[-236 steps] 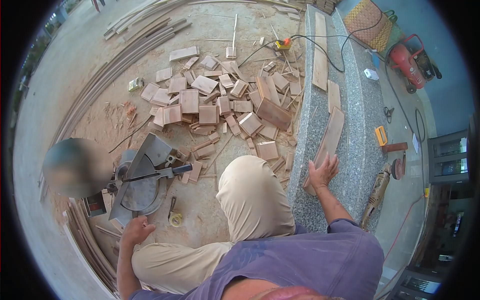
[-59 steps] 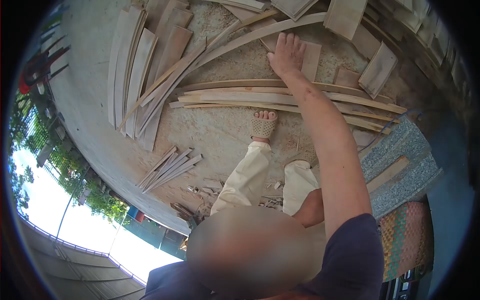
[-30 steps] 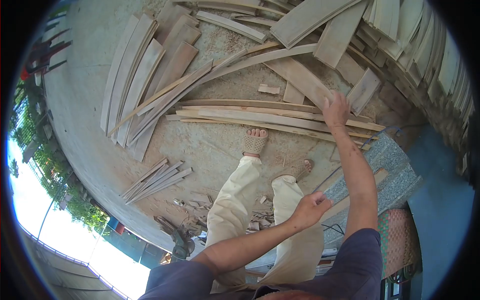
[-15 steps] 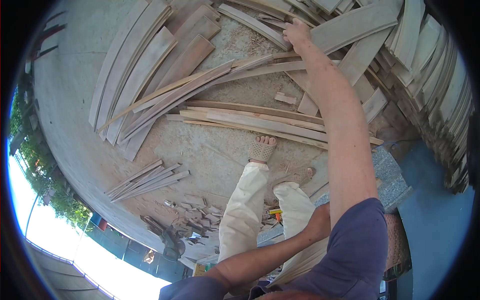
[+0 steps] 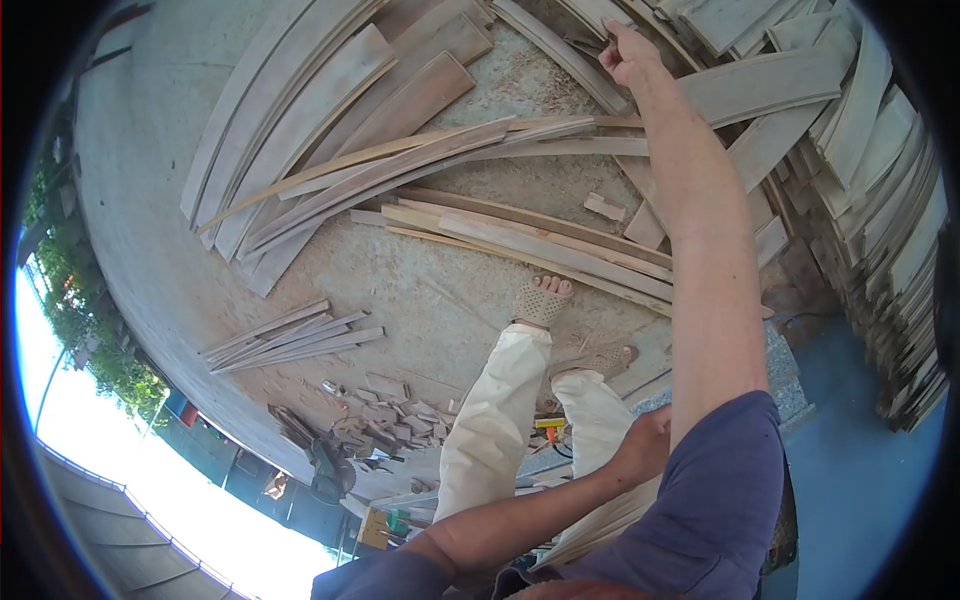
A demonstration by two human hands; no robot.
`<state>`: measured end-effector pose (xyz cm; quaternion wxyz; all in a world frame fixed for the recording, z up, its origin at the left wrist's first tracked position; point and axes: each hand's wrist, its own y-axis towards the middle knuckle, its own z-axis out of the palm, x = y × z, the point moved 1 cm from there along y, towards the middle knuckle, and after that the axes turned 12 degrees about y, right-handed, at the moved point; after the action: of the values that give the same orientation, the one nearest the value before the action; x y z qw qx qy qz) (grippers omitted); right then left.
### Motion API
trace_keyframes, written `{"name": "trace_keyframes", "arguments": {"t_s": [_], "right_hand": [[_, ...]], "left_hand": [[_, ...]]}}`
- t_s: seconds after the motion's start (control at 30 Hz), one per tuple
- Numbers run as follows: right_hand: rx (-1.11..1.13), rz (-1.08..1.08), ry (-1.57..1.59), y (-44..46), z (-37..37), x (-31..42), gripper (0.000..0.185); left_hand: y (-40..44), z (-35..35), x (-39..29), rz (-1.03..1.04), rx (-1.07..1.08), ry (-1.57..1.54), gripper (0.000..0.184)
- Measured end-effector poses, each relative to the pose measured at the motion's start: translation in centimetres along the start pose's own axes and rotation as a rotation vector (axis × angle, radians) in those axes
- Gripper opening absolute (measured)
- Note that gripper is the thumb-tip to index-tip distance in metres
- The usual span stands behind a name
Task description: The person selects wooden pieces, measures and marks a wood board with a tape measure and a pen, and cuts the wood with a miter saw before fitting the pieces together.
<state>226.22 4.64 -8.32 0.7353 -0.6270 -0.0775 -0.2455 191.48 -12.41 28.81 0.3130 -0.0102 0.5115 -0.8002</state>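
Observation:
My right hand [image 5: 629, 54] reaches far out to the top of the view, its fingers curled together beside a thin dark piece [image 5: 583, 46] among the curved boards. What it grips, if anything, is too small to make out. A wide curved board [image 5: 755, 85] lies just right of that wrist, and a narrow curved board [image 5: 560, 58] to its left. My left hand [image 5: 648, 440] is low, over my knee; its fingers are hidden behind my right forearm.
Long strips [image 5: 530, 240] lie before my feet. Curved boards [image 5: 300, 130] are stacked at upper left, and a tall board pile [image 5: 880, 200] stands at right. Short strips [image 5: 290, 340], a saw [image 5: 330, 475], scattered offcuts [image 5: 400, 420] and a granite step [image 5: 785, 375] are nearer.
From the offcuts and granite step, the view has turned to the curved boards. My right hand has moved from a board near the step up to the far boards. My left hand has drawn behind my right arm.

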Motion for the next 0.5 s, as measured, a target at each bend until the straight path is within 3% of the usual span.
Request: {"name": "trace_keyframes", "arguments": {"t_s": [0.03, 0.1, 0.2, 0.3, 0.4, 0.5], "right_hand": [[0.131, 0.030, 0.010, 0.0, 0.3, -0.3, 0.023], [0.149, -0.023, -0.053, -0.8, 0.3, -1.7, 0.023], [0.172, -0.089, -0.209, -5.0, -0.5, -4.6, 0.022], [0.183, -0.077, -0.272, -6.4, -5.0, -7.6, 0.023], [0.166, -0.107, -0.211, -7.4, -9.3, -8.1, 0.024], [0.165, -0.148, -0.145, -8.3, -12.5, -7.9, 0.023]], "left_hand": [[0.1, 0.0, 0.5, 0.062, -0.009, 0.034, 0.038], [0.8, 0.7, 2.4, 0.130, -0.018, 0.074, 0.037], [1.6, 2.6, 4.8, 0.177, -0.049, -0.311, 0.034], [1.2, 2.6, 2.8, 0.203, -0.077, 0.123, 0.032], [1.5, 3.7, 3.4, 0.081, -0.008, 0.273, 0.030], [1.7, 4.7, 5.4, -0.045, -0.031, 0.057, 0.028]]}}
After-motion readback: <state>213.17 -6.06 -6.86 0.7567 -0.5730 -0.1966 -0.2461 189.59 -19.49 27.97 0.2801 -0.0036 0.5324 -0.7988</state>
